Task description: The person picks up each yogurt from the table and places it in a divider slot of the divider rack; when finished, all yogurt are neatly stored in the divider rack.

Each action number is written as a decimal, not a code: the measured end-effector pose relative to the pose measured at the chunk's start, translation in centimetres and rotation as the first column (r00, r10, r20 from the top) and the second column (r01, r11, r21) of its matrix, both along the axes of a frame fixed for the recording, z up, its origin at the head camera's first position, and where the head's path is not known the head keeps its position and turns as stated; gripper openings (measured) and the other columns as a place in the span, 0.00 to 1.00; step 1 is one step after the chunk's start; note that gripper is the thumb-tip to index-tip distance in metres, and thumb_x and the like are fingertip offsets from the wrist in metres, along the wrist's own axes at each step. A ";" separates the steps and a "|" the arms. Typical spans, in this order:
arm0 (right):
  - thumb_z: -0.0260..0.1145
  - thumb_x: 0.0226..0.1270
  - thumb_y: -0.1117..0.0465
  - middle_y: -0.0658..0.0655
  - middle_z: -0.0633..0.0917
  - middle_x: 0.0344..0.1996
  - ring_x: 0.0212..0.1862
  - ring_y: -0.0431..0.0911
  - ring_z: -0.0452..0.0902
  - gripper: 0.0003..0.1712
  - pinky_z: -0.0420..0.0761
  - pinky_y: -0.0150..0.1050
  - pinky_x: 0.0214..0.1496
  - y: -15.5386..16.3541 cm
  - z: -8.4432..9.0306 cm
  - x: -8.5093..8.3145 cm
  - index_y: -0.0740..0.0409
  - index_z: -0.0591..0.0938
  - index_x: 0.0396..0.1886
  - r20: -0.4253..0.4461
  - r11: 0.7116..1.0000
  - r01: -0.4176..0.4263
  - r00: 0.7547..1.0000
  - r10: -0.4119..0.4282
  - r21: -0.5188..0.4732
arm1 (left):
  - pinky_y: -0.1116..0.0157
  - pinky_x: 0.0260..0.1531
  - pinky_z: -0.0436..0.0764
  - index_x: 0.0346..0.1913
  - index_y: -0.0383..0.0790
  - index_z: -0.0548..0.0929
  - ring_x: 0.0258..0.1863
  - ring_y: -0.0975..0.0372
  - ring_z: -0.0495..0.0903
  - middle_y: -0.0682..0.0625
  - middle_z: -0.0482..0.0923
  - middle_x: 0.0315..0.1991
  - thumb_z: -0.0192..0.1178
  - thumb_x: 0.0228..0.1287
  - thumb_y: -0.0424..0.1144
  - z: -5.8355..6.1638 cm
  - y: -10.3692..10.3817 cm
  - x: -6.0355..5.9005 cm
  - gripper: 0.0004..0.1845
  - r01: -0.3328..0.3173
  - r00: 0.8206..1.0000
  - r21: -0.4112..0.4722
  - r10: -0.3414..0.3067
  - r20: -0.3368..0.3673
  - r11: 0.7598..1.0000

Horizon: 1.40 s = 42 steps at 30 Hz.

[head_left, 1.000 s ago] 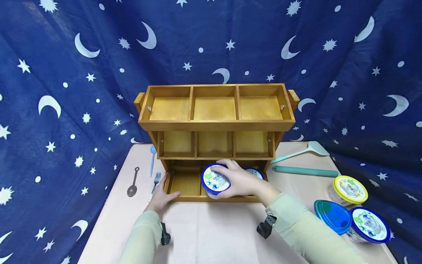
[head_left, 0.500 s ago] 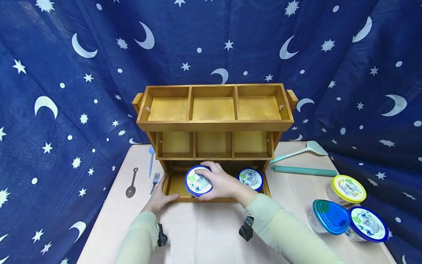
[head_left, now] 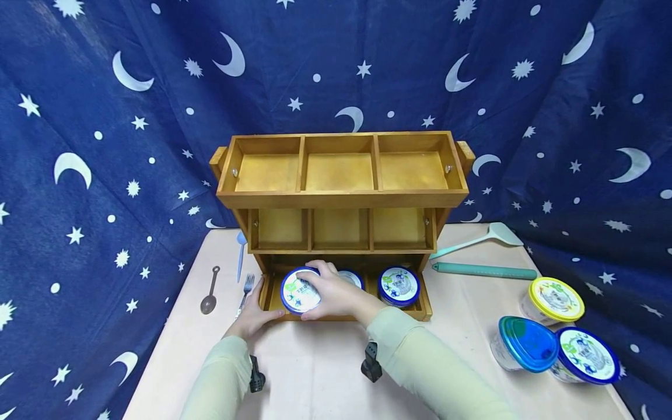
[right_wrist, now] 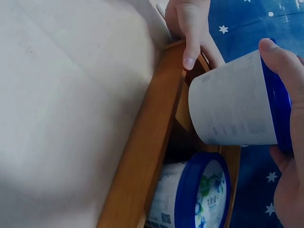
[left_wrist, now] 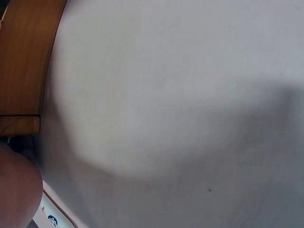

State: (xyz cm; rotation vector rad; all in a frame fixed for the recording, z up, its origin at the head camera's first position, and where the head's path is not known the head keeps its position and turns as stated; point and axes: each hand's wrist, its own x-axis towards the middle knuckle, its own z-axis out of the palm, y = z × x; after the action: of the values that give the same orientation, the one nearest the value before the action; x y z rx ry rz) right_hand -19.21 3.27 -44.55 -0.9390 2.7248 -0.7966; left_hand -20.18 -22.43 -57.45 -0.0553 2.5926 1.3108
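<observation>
Risks first, in our est.:
1. Lid release. Our right hand [head_left: 329,291] (RH) pinches the white tub w/ blue rimmed lid [head_left: 299,290] at the lid's edge, thumb on one side, fingers opp. If the lid is poorly seated, it could pop & drop the tub.
2. Edge catch. The tub is over the left compartment [head_left: 273,298], btm tier, of the brown three-tier wooden box [head_left: 342,201]; most of its body shows above the front wall, i.e. not yet seated. Off-centre lowering could snag the base on wall or divider.
3. Pinched thumb. Our left hand [head_left: 254,314] (LH) grips the box's front left corner, fingers outside, thumb apart from them on the front rim, near the tub's base. Drifting fwd/left could trap it.
4. Knuckle bump. A second blue-lidded tub [head_left: 353,278] sits in the middle compt., partly behind RH; limited clearance could jam our fingers.

Tub pos. rel. to RH: within the grasp, left of the palm; rel. to LH: right of the thumb, near, contact n/a as far as we can tell.
</observation>
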 end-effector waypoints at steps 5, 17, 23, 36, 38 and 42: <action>0.75 0.42 0.39 0.60 0.57 0.67 0.65 0.53 0.55 0.55 0.69 0.51 0.59 -1.8 -0.9 -0.6 0.46 0.62 0.70 0.023 0.995 0.098 0.995 -0.098 -0.025 | 0.43 0.65 0.47 0.75 0.47 0.39 0.70 0.41 0.44 0.35 0.40 0.72 0.72 0.44 0.52 0.3 -0.6 0.2 0.62 -0.020 1.000 -0.007 0.020 0.022 1.000; 0.77 0.42 0.44 0.62 0.60 0.65 0.62 0.55 0.58 0.56 0.69 0.50 0.59 -3.3 -3.3 -0.5 0.53 0.60 0.71 0.064 0.968 0.212 0.977 -0.205 -0.137 | 0.45 0.66 0.47 0.75 0.46 0.39 0.70 0.43 0.46 0.36 0.42 0.72 0.73 0.45 0.49 0.4 -0.9 0.4 0.62 -0.021 1.000 0.033 0.021 -0.004 0.999; 0.78 0.41 0.45 0.62 0.62 0.63 0.61 0.55 0.59 0.55 0.69 0.49 0.60 -3.7 -3.7 -0.8 0.54 0.63 0.69 0.023 0.963 0.201 0.980 -0.200 -0.178 | 0.42 0.64 0.50 0.75 0.42 0.41 0.68 0.40 0.48 0.34 0.45 0.71 0.73 0.43 0.49 0.4 -0.6 0.4 0.62 -0.013 0.999 0.024 0.014 -0.044 1.000; 0.77 0.43 0.42 0.62 0.60 0.66 0.65 0.57 0.60 0.55 0.67 0.49 0.63 -4.0 -4.8 -1.1 0.57 0.63 0.69 0.018 0.983 0.183 0.983 -0.183 0.000 | 0.45 0.66 0.47 0.75 0.45 0.41 0.70 0.43 0.44 0.36 0.42 0.73 0.74 0.42 0.50 -0.1 0.5 0.1 0.63 -0.006 1.000 0.045 0.007 -0.014 0.999; 0.77 0.43 0.43 0.63 0.61 0.65 0.65 0.57 0.59 0.55 0.65 0.48 0.65 -4.2 -4.8 -1.2 0.60 0.62 0.68 0.007 0.985 0.173 0.985 -0.173 0.010 | 0.45 0.66 0.47 0.75 0.45 0.41 0.70 0.43 0.45 0.36 0.43 0.73 0.74 0.41 0.50 -0.1 0.4 0.1 0.63 -0.019 1.000 0.041 0.020 -0.015 0.999; 0.77 0.42 0.43 0.65 0.65 0.63 0.64 0.60 0.60 0.56 0.63 0.50 0.65 -4.5 -4.9 -1.3 0.65 0.64 0.67 -0.049 0.986 0.167 0.985 -0.165 0.025 | 0.45 0.66 0.48 0.75 0.45 0.41 0.70 0.43 0.46 0.36 0.43 0.72 0.74 0.42 0.49 -0.1 0.3 0.2 0.62 -0.028 0.999 0.042 0.029 -0.022 0.999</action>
State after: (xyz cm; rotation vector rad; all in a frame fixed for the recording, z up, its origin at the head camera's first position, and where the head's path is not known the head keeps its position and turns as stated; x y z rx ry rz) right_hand -20.46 -1.24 -49.47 -0.7414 2.8771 -0.7695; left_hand -19.94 -22.15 -57.59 -0.0702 2.5916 1.3826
